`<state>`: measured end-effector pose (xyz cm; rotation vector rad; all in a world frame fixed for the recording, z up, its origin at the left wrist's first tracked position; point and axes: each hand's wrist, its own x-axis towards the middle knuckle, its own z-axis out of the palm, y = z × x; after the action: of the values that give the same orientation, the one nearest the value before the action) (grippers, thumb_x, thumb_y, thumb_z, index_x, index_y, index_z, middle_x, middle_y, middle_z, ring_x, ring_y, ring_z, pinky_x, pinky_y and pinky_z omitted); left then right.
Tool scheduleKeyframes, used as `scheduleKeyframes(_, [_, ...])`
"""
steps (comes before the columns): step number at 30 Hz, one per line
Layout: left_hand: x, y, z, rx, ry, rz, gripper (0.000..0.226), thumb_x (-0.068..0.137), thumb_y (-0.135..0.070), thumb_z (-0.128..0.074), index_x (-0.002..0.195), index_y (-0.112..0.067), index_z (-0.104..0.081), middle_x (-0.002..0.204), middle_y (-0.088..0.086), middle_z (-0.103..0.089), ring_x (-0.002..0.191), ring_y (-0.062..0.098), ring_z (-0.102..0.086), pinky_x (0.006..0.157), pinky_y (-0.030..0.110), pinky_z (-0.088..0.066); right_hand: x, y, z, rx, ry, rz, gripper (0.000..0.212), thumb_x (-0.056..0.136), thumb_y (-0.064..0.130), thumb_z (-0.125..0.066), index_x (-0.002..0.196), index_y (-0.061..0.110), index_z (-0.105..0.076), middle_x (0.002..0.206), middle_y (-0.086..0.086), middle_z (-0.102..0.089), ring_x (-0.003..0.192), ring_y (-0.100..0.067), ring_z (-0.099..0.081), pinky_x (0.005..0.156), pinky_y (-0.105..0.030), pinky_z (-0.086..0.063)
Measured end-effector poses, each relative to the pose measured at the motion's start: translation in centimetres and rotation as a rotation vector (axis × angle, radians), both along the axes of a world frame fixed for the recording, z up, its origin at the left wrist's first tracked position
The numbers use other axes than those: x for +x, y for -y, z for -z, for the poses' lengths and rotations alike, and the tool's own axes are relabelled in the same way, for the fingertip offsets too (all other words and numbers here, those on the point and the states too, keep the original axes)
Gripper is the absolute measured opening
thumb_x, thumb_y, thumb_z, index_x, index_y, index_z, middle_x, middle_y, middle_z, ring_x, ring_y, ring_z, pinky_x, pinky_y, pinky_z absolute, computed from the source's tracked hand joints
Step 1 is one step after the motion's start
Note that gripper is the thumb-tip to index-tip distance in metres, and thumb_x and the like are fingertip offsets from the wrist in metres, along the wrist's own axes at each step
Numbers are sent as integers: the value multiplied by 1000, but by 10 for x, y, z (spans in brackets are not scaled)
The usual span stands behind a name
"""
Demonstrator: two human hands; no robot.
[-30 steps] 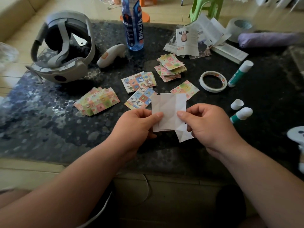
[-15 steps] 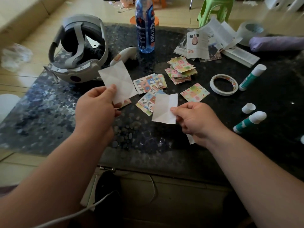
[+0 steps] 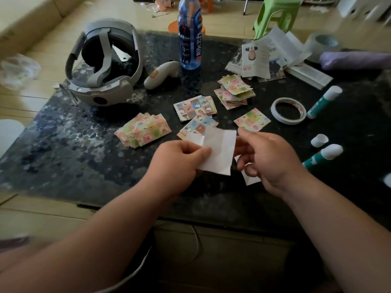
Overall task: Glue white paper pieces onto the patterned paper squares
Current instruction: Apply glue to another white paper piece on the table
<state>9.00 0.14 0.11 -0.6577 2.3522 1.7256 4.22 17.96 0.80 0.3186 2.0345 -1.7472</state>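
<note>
My left hand (image 3: pixel 179 163) pinches a white paper piece (image 3: pixel 220 153) over the near middle of the dark table (image 3: pixel 63 144); a second white sheet (image 3: pixel 194 138) overlaps behind it. My right hand (image 3: pixel 268 159) is just right of that paper with curled fingers, and another white piece (image 3: pixel 251 179) sticks out from under them. Patterned squares lie beyond in piles (image 3: pixel 143 130) (image 3: pixel 194 107) (image 3: pixel 234 92), with a single one (image 3: pixel 251 119). An uncapped glue stick (image 3: pixel 321 155) and its cap (image 3: pixel 319 140) lie to the right, a capped glue stick (image 3: pixel 323 102) farther back.
A tape ring (image 3: pixel 288 111) lies right of the squares. At the back are a headset (image 3: pixel 103 68), a controller (image 3: pixel 160 75), a blue bottle (image 3: pixel 189 39), torn newspaper (image 3: pixel 264 56) and a purple roll (image 3: pixel 355 60). A green stool (image 3: pixel 277 15) stands behind the table.
My left hand swung out to the left with a white piece, then came back to the middle. The white pieces now overlap in its pinch; my right hand has drawn slightly right.
</note>
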Motion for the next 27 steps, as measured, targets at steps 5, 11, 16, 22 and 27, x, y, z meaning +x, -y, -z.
scheduleKeyframes(5, [2,-20,17,-229,156,208,17,89,-38,-76,80,-24,-76,69,-7,-71,65,10,-67,65,31,-57,5,-49,-2,692,-221,-227,12,93,36,-71,98,25,-73,86,9,-71,79,-5,-64,65,-25,-47])
scheduleKeyframes(11, [-9,-13,24,-433,78,116,21,86,-30,-77,104,-25,-68,81,-9,-71,74,14,-69,75,39,-60,18,-64,16,946,-165,-323,72,82,54,-76,143,28,-48,130,4,-55,115,-19,-60,93,-40,-54])
scheduleKeyframes(16, [-4,-14,15,-542,-21,154,37,86,-42,-73,116,-32,-54,81,-11,-69,69,13,-67,71,41,-60,18,-50,22,933,-139,-331,81,79,50,-77,146,24,-40,128,0,-59,118,-24,-60,93,-40,-53])
scheduleKeyframes(22, [-5,-17,1,-599,-185,168,19,89,-41,-70,102,-28,-65,85,-11,-64,75,7,-59,62,28,-42,12,-41,27,778,-92,-240,37,87,27,-72,122,24,-59,109,5,-66,101,-19,-64,86,-36,-55])
scheduleKeyframes(27, [-8,-28,5,-290,-74,105,23,86,-46,-74,99,-27,-70,91,-10,-70,76,13,-67,68,36,-57,19,-43,17,596,-168,-127,11,90,25,-74,82,23,-68,79,6,-68,75,-11,-64,61,-26,-49])
